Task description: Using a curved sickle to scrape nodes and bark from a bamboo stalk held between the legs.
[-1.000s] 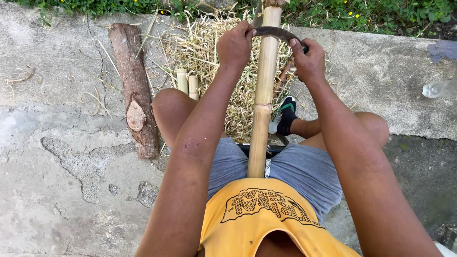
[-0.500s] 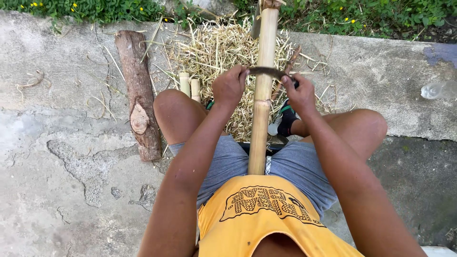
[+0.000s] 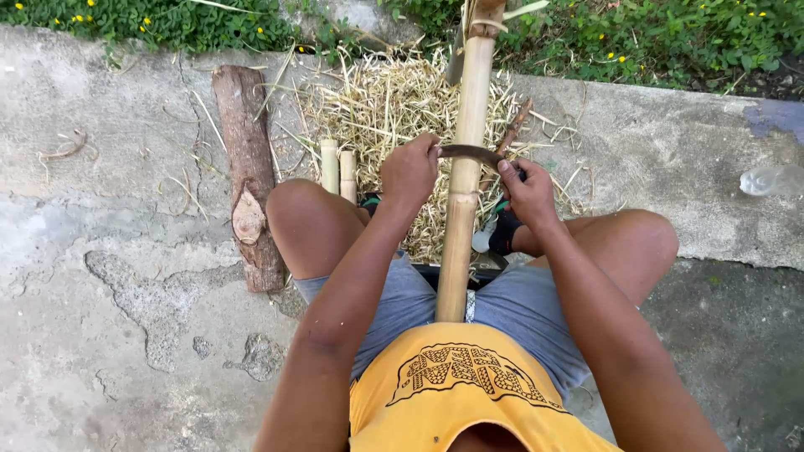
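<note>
A long pale bamboo pole (image 3: 466,159) runs from between my knees up toward the grass. A curved dark blade (image 3: 469,153) lies across the pole about midway. My left hand (image 3: 409,172) grips the blade's left end, and my right hand (image 3: 526,191) grips its right end. Both hands sit close to the pole on either side. A heap of dry bamboo shavings (image 3: 394,109) lies under and behind the pole.
A short brown log (image 3: 248,172) lies to the left of my left knee. Two short cut bamboo pieces (image 3: 337,167) stand beside the shavings. Cracked concrete ground (image 3: 109,276) spreads left; grass (image 3: 653,42) lines the far edge. A clear bottle (image 3: 769,179) lies at right.
Both hands have drawn the curved blade down the pole toward my body, from near the pole's top to about its middle.
</note>
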